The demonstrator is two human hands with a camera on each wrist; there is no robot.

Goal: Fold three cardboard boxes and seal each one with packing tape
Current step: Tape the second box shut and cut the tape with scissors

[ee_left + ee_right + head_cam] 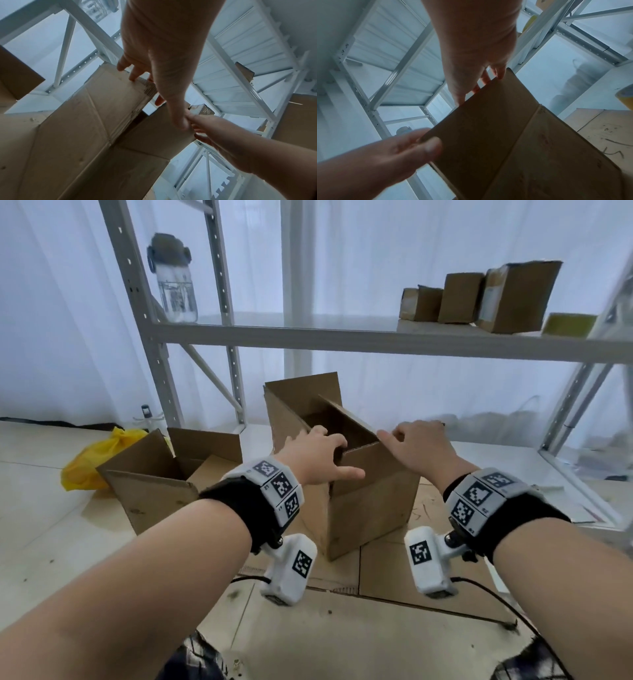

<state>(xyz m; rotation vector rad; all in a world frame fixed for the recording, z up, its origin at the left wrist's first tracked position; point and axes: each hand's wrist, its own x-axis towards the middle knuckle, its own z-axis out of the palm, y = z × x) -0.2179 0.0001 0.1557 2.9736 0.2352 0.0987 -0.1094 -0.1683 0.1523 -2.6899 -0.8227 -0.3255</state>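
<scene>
A tall brown cardboard box (363, 498) stands upright on the floor in the middle of the head view, its top flaps raised and its inside dark. My left hand (320, 451) grips the near-left top corner, fingers curled over the edge into the opening and thumb stretched along the front flap. My right hand (419, 441) holds the right flap's top edge with its fingers hooked over it. The left wrist view shows the left hand (163, 54) over the flap (111, 97). In the right wrist view the right hand (476, 47) holds the flap (496, 121).
A second open box (154, 484) sits to the left beside a yellow plastic bag (92, 457). Flattened cardboard (394, 580) lies under the box. A white metal shelf (342, 337) behind carries small boxes (479, 296), a bottle (174, 282) and a yellow roll (568, 325).
</scene>
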